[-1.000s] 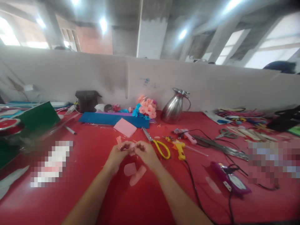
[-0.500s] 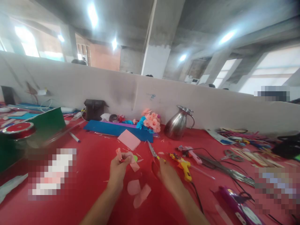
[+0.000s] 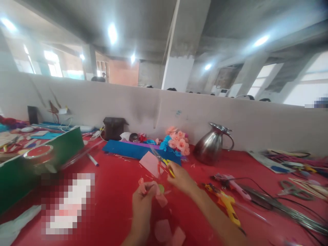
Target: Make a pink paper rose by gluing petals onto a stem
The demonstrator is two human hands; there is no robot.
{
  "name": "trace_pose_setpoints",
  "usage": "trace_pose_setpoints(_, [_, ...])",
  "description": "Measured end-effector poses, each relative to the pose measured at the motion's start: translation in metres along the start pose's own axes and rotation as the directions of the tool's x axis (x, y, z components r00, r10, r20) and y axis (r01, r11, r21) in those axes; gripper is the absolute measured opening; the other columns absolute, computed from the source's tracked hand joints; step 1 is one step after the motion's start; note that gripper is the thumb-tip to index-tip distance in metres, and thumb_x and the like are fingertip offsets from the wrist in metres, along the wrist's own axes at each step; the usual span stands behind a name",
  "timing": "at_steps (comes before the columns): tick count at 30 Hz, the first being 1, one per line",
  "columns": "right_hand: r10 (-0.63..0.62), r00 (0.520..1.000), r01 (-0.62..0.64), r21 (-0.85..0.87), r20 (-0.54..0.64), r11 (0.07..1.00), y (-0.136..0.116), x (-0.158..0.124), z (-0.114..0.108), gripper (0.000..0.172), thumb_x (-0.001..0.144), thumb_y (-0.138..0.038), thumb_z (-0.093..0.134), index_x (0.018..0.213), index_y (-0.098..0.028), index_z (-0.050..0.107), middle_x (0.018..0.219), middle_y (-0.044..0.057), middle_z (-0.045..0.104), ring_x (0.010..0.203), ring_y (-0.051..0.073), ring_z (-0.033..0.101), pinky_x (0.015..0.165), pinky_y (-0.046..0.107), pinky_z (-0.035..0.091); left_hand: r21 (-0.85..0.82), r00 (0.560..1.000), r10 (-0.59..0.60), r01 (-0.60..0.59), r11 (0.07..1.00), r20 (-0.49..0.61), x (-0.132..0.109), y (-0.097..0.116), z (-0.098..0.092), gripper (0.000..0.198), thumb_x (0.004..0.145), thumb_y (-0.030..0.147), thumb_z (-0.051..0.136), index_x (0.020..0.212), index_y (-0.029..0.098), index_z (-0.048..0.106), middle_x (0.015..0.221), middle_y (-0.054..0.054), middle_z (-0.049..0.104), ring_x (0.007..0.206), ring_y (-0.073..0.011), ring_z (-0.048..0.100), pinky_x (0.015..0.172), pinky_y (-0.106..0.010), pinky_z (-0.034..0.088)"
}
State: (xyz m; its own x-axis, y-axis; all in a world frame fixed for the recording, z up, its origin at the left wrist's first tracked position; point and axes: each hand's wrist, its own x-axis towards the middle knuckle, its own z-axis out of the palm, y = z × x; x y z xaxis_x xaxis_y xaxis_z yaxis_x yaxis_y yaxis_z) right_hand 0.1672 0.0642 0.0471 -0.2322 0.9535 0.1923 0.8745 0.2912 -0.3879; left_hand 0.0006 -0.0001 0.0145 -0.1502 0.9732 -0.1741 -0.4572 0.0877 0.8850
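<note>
At the far left a green board [image 3: 69, 147] stands on the red desk [image 3: 112, 191], with a white marker [image 3: 91, 159] beyond its end. Nearer the middle, the left hand [image 3: 142, 205] has its grip pinched on crinkled pink paper [image 3: 153, 188], thin and curled at the edges, held up near a round green scrap [image 3: 161, 189]. Loose pink pieces [image 3: 163, 230] lie closer in. Next come yellow-handled scissors [image 3: 165, 161], now lifted, blades over a flat pink square [image 3: 149, 161]; a second ago they lay on the desk while both hands worked the paper. Blue-green marks [image 3: 178, 112] on the partition are too small to read. The right hand [image 3: 181, 177] has its grip closed around the scissor handles. Further right are peach flowers [image 3: 180, 141], a steel jug [image 3: 210, 147] and a yellow glue gun [image 3: 230, 206].
</note>
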Motion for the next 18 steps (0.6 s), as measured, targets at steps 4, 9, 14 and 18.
trace_pose_setpoints(4, [-0.22, 0.966, 0.242, -0.169, 0.137, 0.955, 0.008, 0.052, 0.011, 0.027, 0.073, -0.013, 0.055, 0.099, -0.018, 0.058, 0.105, 0.008, 0.06, 0.102, 0.021, 0.052, 0.084, 0.029, 0.038, 0.027, 1.0, -0.013, 0.014, 1.0, -0.009, 0.004, -0.002, -0.003, 0.017, 0.06, 0.031, 0.068, 0.069, 0.017, 0.067, 0.065, -0.002, 0.065, 0.064, -0.0159, 0.058, 0.064, -0.025, 0.044])
trace_pose_setpoints(9, [-0.072, 0.996, 0.062, -0.182, -0.049, 0.981, 0.001, 0.049, 0.032, 0.027, 0.082, -0.011, 0.043, 0.103, -0.017, 0.059, 0.111, 0.013, 0.058, 0.105, 0.023, 0.051, 0.086, 0.035, 0.039, 0.035, 0.999, -0.04, 0.039, 0.999, 0.025, 0.012, -0.011, -0.008, 0.025, 0.06, 0.036, 0.071, 0.074, 0.016, 0.069, 0.071, -0.002, 0.067, 0.07, -0.0166, 0.059, 0.067, -0.025, 0.044])
trace_pose_setpoints(14, [0.054, 0.997, -0.011, 0.541, -0.063, 0.841, -0.034, -0.012, 0.046, 0.029, 0.089, -0.039, 0.039, 0.09, -0.018, 0.059, 0.084, 0.005, 0.065, 0.08, 0.017, 0.061, 0.072, 0.03, 0.045, 0.089, 0.996, -0.03, 0.022, 0.996, 0.086, 0.006, -0.009, -0.006, 0.021, 0.06, 0.031, 0.07, 0.074, 0.015, 0.07, 0.067, -0.001, 0.067, 0.066, -0.0148, 0.058, 0.067, -0.024, 0.043])
trace_pose_setpoints(18, [0.047, 0.995, -0.095, 0.843, 0.083, 0.529, -0.049, -0.059, 0.038, 0.033, 0.077, -0.046, 0.058, 0.093, -0.017, 0.056, 0.093, 0.006, 0.066, 0.084, 0.017, 0.061, 0.073, 0.029, 0.046, 0.159, 0.984, 0.018, -0.046, 0.986, 0.175, -0.002, -0.006, -0.004, 0.018, 0.057, 0.019, 0.068, 0.074, 0.013, 0.07, 0.061, -0.001, 0.064, 0.062, -0.014, 0.057, 0.066, -0.025, 0.043])
